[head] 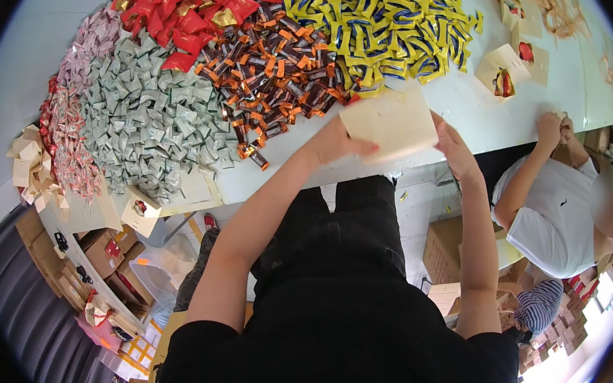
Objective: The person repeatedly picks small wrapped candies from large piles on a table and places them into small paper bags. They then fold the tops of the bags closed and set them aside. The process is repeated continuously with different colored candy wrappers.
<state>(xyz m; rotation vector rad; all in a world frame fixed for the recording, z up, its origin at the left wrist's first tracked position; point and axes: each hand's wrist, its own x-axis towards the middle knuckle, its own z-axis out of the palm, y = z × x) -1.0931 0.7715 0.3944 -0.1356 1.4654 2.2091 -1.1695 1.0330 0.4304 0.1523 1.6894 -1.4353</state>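
Between my two hands is a cream paper box (392, 121), raised over the table's near edge and slightly blurred. My left hand (338, 141) grips its left side, with the thumb across the lower face. Against the right side of the box rest the fingers of my right hand (451, 144). A bit of red shows behind the box's upper left corner; what it belongs to is hidden. Just beyond lie heaps of wrapped sweets: brown-and-orange ones (289, 75) and yellow-and-blue ones (392, 26).
Red packets (192, 1) and pale green sweets (144, 111) cover the table's left part. Open cream boxes with sweets inside (503, 72) stand at the right. A co-worker in a white shirt (551, 207) sits at the right edge. Cardboard boxes (444, 247) are on the floor.
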